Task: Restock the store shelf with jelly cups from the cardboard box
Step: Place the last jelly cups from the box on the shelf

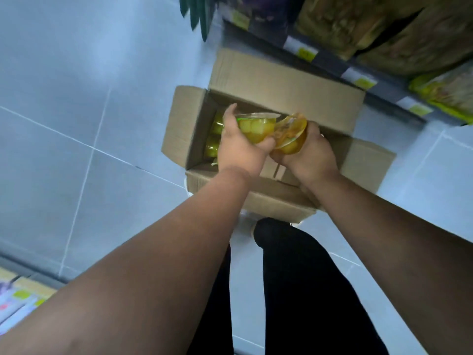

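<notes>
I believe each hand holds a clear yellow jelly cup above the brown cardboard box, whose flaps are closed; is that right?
Not quite: the head view shows the brown cardboard box open, flaps folded outward. Above it the left hand does hold a clear yellow jelly cup, and the right hand a tilted orange-yellow jelly cup.

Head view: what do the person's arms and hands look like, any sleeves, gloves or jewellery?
The left hand and the right hand are bare, with no gloves. The left forearm and right forearm are uncovered to the frame edge; no sleeve shows. No watch or bracelet is visible at the wrists. Below them are black trousers.
</notes>
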The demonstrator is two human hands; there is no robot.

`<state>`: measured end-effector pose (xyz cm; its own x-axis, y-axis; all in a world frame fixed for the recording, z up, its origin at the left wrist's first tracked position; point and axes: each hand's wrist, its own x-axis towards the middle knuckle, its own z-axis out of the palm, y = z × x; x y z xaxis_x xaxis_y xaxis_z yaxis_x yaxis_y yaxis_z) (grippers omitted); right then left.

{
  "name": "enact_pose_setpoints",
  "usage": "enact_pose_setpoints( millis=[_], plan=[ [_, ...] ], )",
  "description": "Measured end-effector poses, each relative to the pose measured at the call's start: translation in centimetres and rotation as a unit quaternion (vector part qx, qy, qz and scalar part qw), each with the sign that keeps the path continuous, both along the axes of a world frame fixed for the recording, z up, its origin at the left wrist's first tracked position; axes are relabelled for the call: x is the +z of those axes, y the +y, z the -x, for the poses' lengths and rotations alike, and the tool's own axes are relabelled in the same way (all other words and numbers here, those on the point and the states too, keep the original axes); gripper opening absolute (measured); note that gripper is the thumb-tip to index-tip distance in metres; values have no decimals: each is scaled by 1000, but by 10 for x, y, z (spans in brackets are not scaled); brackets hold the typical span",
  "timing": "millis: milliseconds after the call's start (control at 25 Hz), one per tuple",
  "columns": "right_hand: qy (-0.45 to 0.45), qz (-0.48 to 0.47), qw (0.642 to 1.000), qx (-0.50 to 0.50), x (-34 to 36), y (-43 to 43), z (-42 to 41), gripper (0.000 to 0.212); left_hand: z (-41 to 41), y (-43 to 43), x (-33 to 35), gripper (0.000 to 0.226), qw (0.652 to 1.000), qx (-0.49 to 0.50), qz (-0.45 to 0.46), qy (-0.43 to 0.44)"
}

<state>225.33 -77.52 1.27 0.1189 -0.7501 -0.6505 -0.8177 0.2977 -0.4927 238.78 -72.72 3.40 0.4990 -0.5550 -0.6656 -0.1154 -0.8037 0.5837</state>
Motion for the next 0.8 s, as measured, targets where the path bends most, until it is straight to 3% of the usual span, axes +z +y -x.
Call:
enact_pose_setpoints(
  millis=[160,320,560,800],
  plan=[
    [-19,32,999,-39,142,-11,-14,72,-23,-12,136,102,998,-23,61,2],
    [-72,101,981,-152,263,-19,-20,72,-37,-26,256,109,990,-49,135,2],
    [-138,236,926,-259,435,-44,-13,79,-39,-74,410,121,963,-114,244,3],
    [-177,333,868,-322,559,-43,17,71,-12,-99,525,107,916,-172,359,41]
  ],
)
